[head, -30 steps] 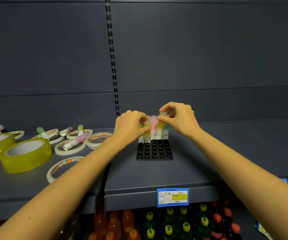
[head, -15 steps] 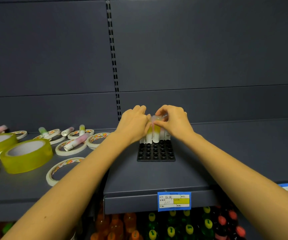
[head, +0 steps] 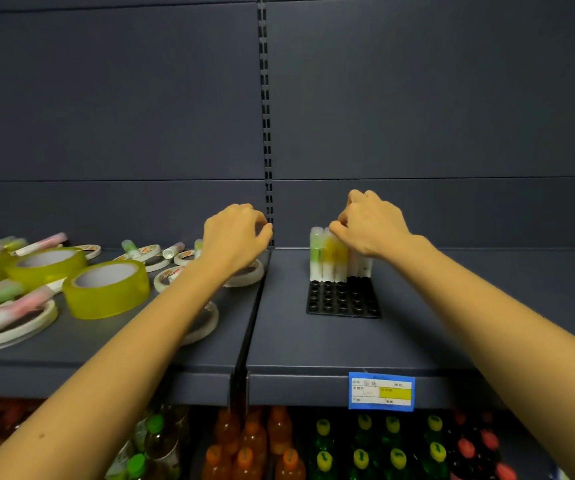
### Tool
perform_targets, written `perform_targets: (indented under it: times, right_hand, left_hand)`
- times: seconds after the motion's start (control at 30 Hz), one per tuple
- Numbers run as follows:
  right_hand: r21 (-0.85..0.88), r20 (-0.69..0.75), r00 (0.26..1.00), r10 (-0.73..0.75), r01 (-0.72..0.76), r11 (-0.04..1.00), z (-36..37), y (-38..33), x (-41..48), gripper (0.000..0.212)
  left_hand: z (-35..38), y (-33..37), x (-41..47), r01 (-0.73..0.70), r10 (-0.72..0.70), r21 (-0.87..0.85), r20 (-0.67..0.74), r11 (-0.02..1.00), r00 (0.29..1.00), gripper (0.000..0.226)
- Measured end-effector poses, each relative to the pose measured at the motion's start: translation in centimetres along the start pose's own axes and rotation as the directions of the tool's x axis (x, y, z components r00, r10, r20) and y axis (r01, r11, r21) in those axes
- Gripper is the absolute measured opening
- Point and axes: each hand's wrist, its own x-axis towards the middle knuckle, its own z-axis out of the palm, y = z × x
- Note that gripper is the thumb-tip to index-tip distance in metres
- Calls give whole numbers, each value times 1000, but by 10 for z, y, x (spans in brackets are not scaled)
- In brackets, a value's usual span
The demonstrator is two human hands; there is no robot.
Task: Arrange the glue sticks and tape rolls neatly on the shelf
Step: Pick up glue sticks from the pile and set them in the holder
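Observation:
Several glue sticks (head: pixel 326 258) stand upright in the back row of a black holder tray (head: pixel 343 301) on the right shelf board. My right hand (head: pixel 371 223) sits on top of that row, with its curled fingers and thumb pinching the caps of the right-hand sticks. My left hand (head: pixel 236 233) hovers over the left board beside the upright post, loosely curled and holding nothing. Below it lie thin white tape rolls (head: pixel 244 276). Two yellow tape rolls (head: pixel 106 289) and loose glue sticks (head: pixel 130 247) lie further left.
More white tape rolls (head: pixel 12 329) with pink and green sticks across them crowd the far left. A blue price label (head: pixel 381 391) hangs on the shelf's front edge (head: pixel 296 386). Drink bottles (head: pixel 279 445) fill the shelf below. The grey back panel rises close behind.
My left hand has let go of the standing sticks and moved left over the tape rolls. My right hand stays on the stick tops. The view has shifted left.

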Motion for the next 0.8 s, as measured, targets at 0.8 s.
perform_targets:
  times: [0.8]
  right_hand:
    - [384,93,984,-154,107,917,25,-337,18,18]
  left_hand:
    - [-130,-299,-71,188,-200,120,99,975,975,32]
